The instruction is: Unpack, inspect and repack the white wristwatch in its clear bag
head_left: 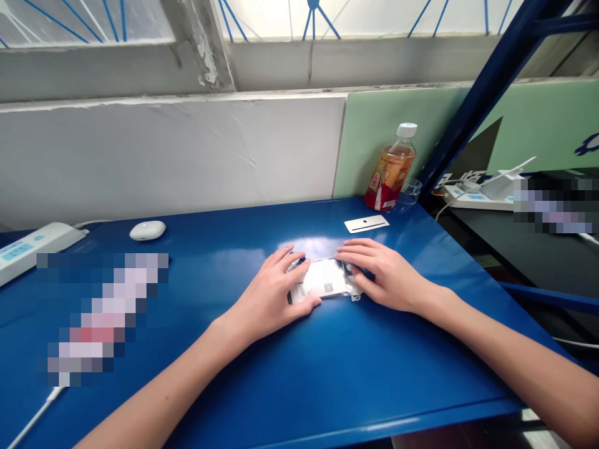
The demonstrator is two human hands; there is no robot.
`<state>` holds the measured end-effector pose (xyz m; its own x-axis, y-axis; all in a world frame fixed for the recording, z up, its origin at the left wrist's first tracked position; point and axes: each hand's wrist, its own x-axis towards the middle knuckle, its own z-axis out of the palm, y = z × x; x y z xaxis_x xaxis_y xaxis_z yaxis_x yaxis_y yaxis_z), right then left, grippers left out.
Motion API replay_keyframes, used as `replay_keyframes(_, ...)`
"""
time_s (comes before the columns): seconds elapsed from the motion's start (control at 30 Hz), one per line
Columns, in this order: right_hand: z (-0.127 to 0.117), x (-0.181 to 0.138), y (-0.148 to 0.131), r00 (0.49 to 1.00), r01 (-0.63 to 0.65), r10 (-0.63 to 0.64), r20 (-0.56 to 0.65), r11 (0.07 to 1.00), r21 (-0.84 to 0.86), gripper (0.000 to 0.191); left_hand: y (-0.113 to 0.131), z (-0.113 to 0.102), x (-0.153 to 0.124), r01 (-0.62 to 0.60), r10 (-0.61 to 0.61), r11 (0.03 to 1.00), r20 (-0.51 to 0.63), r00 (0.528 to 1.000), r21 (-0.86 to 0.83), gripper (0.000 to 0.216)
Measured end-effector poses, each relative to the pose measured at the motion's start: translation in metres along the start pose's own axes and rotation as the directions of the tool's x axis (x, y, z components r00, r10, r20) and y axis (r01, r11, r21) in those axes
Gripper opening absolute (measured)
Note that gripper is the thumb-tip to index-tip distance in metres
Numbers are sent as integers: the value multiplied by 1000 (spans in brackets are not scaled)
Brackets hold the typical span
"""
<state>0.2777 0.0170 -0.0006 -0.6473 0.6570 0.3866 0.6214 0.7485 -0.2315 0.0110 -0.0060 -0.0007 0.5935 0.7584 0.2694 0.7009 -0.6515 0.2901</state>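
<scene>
A small flat device in a clear, shiny plastic wrapper [322,279] lies on the blue table [299,374] at its middle. My left hand [269,296] grips its left end, thumb at the near edge and fingers curled over the far edge. My right hand [386,274] presses on its right end with fingers laid together over the wrapper. Part of the wrapper's right edge is hidden under those fingers.
A white card [367,224] lies just behind the hands. A bottle of amber drink [390,168] stands at the back right by a blue post [477,93]. A white oval case [147,230] and a power strip [28,248] sit at the left.
</scene>
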Motion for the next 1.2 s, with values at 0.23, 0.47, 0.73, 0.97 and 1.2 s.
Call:
replay_keyframes(0.23,-1,1,8,1000,-5,3,-18,995,-99,26,-5,-6,1,-4,3,1000,-23,1000,-12,53)
replay_keyframes(0.47,1,1,9,998,38,-37,52,999,-9,26,0,-7,1,45,-46,999,29,999,22,54)
replay_keyframes(0.73,0,1,9,996,45,-48,75,998,32,32,-5,-2,-1,71,-73,997,90,993,23,70)
replay_keyframes(0.97,1,0,6,999,8,-16,50,987,158,32,-3,0,0,55,-54,998,55,997,-22,56)
replay_keyframes(1.2,7,1,5,1000,-11,7,19,964,266,21,0,1,2,53,-51,998,44,998,-27,59)
